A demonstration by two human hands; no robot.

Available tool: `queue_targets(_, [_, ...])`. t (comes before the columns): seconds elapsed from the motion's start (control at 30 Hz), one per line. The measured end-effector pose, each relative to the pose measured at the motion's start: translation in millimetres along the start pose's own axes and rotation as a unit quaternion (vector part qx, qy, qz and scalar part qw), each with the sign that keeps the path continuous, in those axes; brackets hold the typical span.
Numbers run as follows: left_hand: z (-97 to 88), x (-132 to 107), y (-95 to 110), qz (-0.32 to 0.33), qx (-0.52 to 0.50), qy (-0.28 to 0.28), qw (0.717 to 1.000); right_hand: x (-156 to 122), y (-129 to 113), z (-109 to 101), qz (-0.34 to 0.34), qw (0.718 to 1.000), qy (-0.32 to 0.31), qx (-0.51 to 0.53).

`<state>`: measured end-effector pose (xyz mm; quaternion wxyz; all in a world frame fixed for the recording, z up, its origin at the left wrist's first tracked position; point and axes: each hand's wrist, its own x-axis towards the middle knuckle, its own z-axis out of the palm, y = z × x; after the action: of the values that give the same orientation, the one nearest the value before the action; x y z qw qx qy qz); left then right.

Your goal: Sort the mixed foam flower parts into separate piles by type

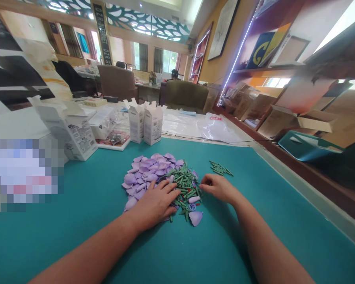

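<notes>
A heap of purple petal-shaped pieces (149, 167) lies on the green mat, and a pile of small green stick-like pieces (185, 177) adjoins its right side. My left hand (158, 201) rests palm down on the heap with its fingers spread. At the right edge of the green pile is my right hand (215, 187), its thumb and fingers pinched together; what is between them is hidden. Beyond it lies a small separate group of green sticks (221, 168). A single purple petal (195, 218) and a purple ring (192, 206) sit at the near edge of the pile.
Two white cartons (153, 125) with raised flaps stand behind the heap. A larger white box (79, 136) is at the left, beside a tray (114, 141) with plastic bags. Clear plastic sheeting (215, 128) covers the far table edge. A teal bin (310, 146) stands on the right.
</notes>
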<state>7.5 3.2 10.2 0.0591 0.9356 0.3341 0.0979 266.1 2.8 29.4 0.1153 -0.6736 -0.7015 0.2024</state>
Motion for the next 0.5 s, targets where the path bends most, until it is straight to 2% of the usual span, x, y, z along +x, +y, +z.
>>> queue_targets(0.13, [-0.3,-1.5,1.3,0.003,-0.001,0.006,1.000,-2.5,-9.2,4.5,0.010,0.998,-0.027,-0.052])
queue_targets(0.27, [-1.4,-2.1,2.2,0.003,-0.002,0.003,1.000,0.8,-9.3,8.7,0.025,0.996,-0.026,-0.079])
queue_targets(0.4, [0.0,-2.4,0.9,0.005,-0.003,0.002,1.000,2.0,-5.4,8.0,0.013,0.999,-0.005,-0.042])
queue_targets(0.5, [2.2,-2.0,0.4,0.008,-0.005,0.011,1.000,-0.3,-7.5,7.8,-0.038,0.999,0.012,0.021])
